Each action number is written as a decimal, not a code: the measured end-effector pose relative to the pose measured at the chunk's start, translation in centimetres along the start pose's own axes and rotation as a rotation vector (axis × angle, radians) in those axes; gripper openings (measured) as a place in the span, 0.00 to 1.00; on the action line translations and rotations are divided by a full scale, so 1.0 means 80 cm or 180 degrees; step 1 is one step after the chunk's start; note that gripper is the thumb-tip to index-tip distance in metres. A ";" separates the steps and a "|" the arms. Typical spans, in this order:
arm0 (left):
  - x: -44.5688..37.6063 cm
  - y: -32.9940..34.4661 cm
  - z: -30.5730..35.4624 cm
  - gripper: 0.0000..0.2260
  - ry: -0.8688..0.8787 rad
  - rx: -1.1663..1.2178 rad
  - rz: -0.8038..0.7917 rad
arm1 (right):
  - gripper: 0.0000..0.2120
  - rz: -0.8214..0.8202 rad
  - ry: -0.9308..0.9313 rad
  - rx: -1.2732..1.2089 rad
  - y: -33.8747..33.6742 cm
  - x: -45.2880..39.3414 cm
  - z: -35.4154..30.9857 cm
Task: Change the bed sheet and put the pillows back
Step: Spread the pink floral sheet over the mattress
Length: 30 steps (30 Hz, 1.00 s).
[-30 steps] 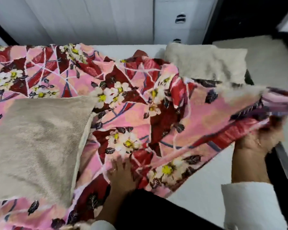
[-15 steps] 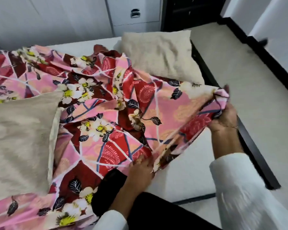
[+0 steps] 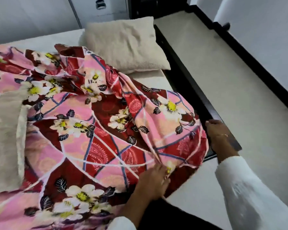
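Note:
A pink and red floral bed sheet lies rumpled over the white mattress. My left hand pinches a gathered fold of the sheet near the bed's near edge. My right hand grips the sheet's corner at the bed's right corner, against the dark frame. One beige pillow rests at the far right of the mattress. A second beige pillow lies on top of the sheet at the left.
A strip of beige floor runs along the right of the bed, bounded by a dark skirting and white wall. White cabinets with a drawer handle stand beyond the bed's far side.
My right hand has pulled the sheet's corner down and right to the bed's corner. The left hand moved right along the sheet's edge. The view has swung right.

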State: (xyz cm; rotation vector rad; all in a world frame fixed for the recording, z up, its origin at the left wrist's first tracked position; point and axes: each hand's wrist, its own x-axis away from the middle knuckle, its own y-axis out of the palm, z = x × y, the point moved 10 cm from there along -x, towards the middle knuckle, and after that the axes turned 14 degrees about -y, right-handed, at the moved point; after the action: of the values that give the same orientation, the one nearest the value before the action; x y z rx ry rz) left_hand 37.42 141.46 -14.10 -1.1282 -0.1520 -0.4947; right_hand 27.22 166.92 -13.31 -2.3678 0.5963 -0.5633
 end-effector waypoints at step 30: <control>-0.293 -0.291 -0.380 0.39 -0.2912 0.3178 0.1968 | 0.23 -0.1510 0.1190 -0.3359 0.387 -0.086 -0.361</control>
State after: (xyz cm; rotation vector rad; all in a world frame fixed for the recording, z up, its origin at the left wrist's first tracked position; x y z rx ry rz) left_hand 2.29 113.63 -16.43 -0.2834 -0.7259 0.6492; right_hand -1.91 135.46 -14.70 -3.4820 0.5630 -1.1182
